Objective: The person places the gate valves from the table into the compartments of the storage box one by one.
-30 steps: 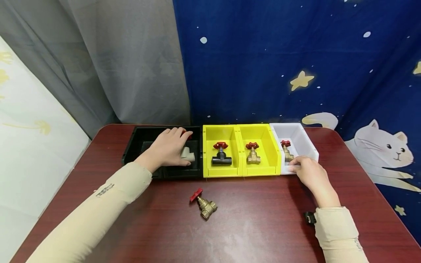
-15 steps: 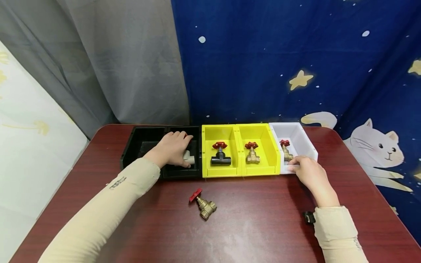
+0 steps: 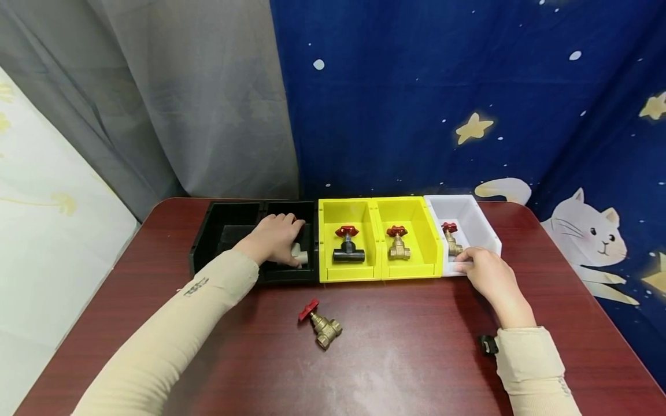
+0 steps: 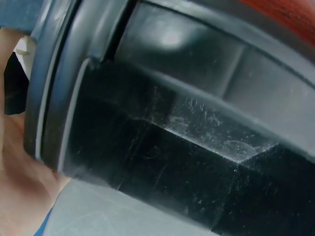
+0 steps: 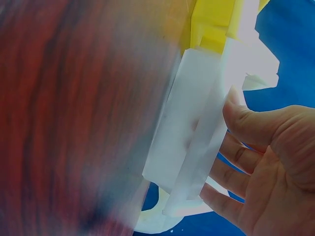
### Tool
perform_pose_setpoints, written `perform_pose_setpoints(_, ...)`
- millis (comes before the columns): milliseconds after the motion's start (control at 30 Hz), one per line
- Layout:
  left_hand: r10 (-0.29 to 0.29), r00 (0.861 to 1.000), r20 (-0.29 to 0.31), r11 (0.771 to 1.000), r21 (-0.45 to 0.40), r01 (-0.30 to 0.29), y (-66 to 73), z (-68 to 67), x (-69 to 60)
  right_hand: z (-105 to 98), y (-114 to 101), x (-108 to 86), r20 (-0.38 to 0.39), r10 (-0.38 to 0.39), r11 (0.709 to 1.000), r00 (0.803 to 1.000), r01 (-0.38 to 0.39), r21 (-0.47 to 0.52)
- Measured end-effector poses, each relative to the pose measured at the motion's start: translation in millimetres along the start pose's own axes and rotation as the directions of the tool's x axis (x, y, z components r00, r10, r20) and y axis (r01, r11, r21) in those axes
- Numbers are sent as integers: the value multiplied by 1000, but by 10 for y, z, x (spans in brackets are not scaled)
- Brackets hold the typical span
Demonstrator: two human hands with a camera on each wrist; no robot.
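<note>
My left hand (image 3: 276,238) reaches into the right-hand black bin (image 3: 291,278) and grips a pale grey plastic stop valve (image 3: 300,255), whose handle is mostly hidden by the fingers. In the left wrist view the bin wall covers most of this hand (image 4: 24,182). Over the front rim of the white bin (image 3: 481,228), the fingers of my right hand (image 3: 491,277) are beside the lower end of a brass gate valve (image 3: 452,242) with a red handwheel. The right wrist view shows the thumb at the rim; the bin wall hides the other fingertips of this hand (image 5: 275,162).
Two yellow bins (image 3: 380,271) stand between the black and white ones. One contains a black stop valve (image 3: 348,252), the other a brass gate valve (image 3: 398,248). Another brass gate valve (image 3: 324,329) lies on the dark red table (image 3: 395,346). Curtains hang behind.
My left hand has moved right and lower into the black bin, the pale valve shifting slightly down with it. My right hand and the other valves have stayed put.
</note>
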State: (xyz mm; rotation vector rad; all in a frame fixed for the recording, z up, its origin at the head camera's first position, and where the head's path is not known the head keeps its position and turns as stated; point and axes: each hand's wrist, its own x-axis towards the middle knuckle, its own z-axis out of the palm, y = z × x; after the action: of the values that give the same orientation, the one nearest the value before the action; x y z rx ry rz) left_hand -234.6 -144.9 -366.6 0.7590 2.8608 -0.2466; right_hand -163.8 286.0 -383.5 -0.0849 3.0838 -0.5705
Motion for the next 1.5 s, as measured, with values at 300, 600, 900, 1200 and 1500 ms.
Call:
perform_pose_setpoints(300, -27, 999, 23, 999, 40, 26, 63, -9, -46, 10, 2, 3, 10, 1, 1000, 1000, -1, 1)
perform_pose_setpoints(600, -54, 999, 0, 998, 37, 54, 65, -12, -71, 12, 0, 5, 6, -2, 1000, 1000, 2, -4)
perform_pose_setpoints(900, -23, 998, -62, 999, 28, 25, 104, -15, -123, 8, -5, 2, 13, 6, 1000, 1000, -6, -4)
perform_pose_setpoints(1200, 0, 972, -236, 1000, 30, 7, 179, -74, -284, -11, -13, -2, 6, 2, 1000, 1000, -2, -3)
perform_pose_setpoints(1500, 56, 881, -470, 998, 56, -34, 385, -70, -607, 7, 3, 4, 4, 0, 1000, 1000, 0, 3)
